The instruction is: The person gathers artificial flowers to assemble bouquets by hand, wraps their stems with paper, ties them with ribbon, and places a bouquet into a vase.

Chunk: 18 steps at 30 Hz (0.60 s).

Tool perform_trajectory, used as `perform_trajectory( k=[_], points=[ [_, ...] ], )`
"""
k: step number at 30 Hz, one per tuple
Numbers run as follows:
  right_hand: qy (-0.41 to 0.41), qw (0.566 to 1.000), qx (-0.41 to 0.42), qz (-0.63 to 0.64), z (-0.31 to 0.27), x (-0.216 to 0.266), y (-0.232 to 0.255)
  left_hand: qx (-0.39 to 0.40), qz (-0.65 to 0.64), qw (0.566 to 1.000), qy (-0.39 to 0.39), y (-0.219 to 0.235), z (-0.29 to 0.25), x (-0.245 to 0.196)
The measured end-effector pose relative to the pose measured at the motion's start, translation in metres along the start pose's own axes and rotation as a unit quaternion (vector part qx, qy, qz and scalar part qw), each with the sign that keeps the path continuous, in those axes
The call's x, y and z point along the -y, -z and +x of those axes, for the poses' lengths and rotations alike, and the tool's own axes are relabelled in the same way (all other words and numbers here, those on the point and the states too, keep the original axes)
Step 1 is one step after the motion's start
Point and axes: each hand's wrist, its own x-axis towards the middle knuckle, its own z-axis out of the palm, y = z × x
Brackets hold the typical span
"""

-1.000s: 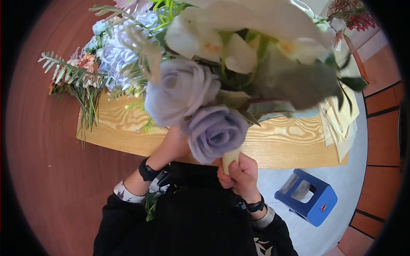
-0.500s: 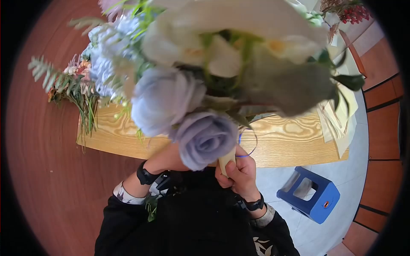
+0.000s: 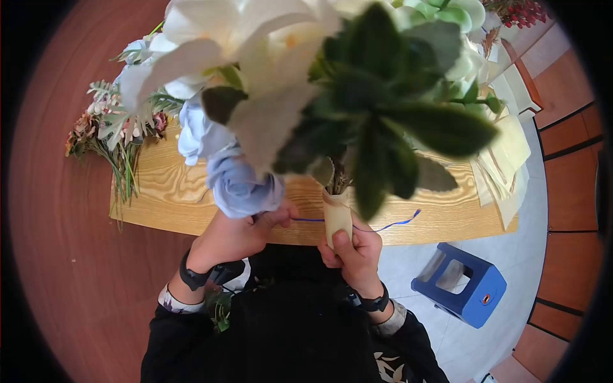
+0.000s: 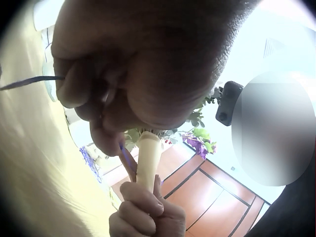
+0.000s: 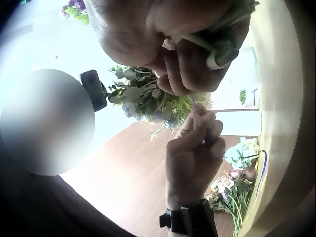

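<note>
My right hand (image 3: 359, 255) grips the cream-wrapped handle (image 3: 338, 220) of a bouquet, thumb along its front. Above it spread white blossoms (image 3: 274, 83), dusty-blue roses (image 3: 239, 182) and dark green leaves (image 3: 383, 108), close to the head camera. Left of the handle, my left hand (image 3: 239, 233) pinches a thin blue ribbon (image 3: 310, 220). The ribbon passes at the handle, and its loose end lies out to the right. In the left wrist view the ribbon (image 4: 29, 82) trails from curled fingers, near the wrapped handle (image 4: 149, 163). Stem ends show beneath the right hand (image 5: 173, 54) in the right wrist view.
A wooden table (image 3: 179, 185) lies beneath the bouquet. Loose flowers with long stems (image 3: 121, 140) rest at its left end, cream wrapping sheets (image 3: 504, 166) at its right. A blue stool (image 3: 460, 284) stands on the floor at right.
The bouquet has turned and shifted, so dark leaves and the handle's top now show. My left hand has come out leftward from behind the roses, drawing the blue ribbon. My right hand keeps its grip.
</note>
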Motion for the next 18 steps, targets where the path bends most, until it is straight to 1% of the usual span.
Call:
perform_trajectory(
  k=[1, 3, 4, 5, 6, 7, 8, 9, 10, 11, 12, 13, 14, 16, 17, 18],
  points=[
    [-0.002, 1.000, 0.009, -0.011, -0.001, 0.000, 0.002, 0.001, -0.001, 1.000, 0.000, 0.000, -0.002, 0.000],
    [-0.001, 1.000, 0.000, -0.027, 0.000, 0.001, 0.002, -0.015, -0.028, 0.998, 0.053, 0.004, -0.006, -0.003],
    [0.000, 0.999, -0.009, -0.043, 0.000, 0.002, 0.002, -0.014, -0.028, 0.998, 0.053, 0.007, -0.007, -0.007],
    [0.000, 0.999, -0.010, -0.044, 0.001, 0.002, 0.002, 0.008, 0.017, 0.997, 0.071, 0.012, -0.008, -0.013],
    [0.018, 0.997, -0.040, -0.062, 0.002, 0.001, 0.000, 0.029, 0.062, 0.994, 0.089, 0.015, -0.008, -0.016],
    [0.036, 0.994, -0.070, -0.081, 0.003, 0.000, -0.001, 0.029, 0.062, 0.994, 0.089, 0.018, -0.011, -0.013],
    [0.036, 0.994, -0.070, -0.081, 0.004, -0.002, 0.000, 0.042, 0.075, 0.994, 0.070, 0.021, -0.015, -0.008],
    [0.054, 0.992, -0.071, -0.093, 0.005, -0.004, 0.004, 0.055, 0.089, 0.993, 0.050, 0.023, -0.017, -0.005],
    [0.072, 0.989, -0.072, -0.105, 0.005, -0.006, 0.006, 0.055, 0.089, 0.993, 0.050, 0.024, -0.018, -0.008],
    [0.072, 0.989, -0.072, -0.105, 0.006, -0.007, 0.004, 0.085, 0.001, 0.992, 0.095, 0.026, -0.020, -0.014],
    [0.085, 0.984, -0.091, -0.131, 0.006, -0.009, 0.002, 0.114, -0.087, 0.980, 0.139, 0.028, -0.022, -0.020],
    [0.098, 0.977, -0.110, -0.156, 0.007, -0.010, -0.001, 0.115, -0.086, 0.980, 0.140, 0.027, -0.022, -0.028],
    [0.098, 0.977, -0.110, -0.155, 0.007, -0.014, 0.000, 0.106, -0.096, 0.980, 0.137, 0.021, -0.020, -0.038],
    [0.124, 0.955, -0.124, -0.238, 0.009, -0.028, 0.003, 0.090, -0.104, 0.981, 0.136, 0.008, -0.015, -0.055],
    [0.123, 0.956, -0.120, -0.236, 0.011, -0.035, 0.001, 0.110, -0.083, 0.985, 0.104, 0.001, -0.009, -0.062],
    [0.191, 0.936, -0.133, -0.263, 0.014, -0.041, -0.003, 0.131, -0.062, 0.987, 0.073, -0.008, -0.004, -0.068]
  ],
)
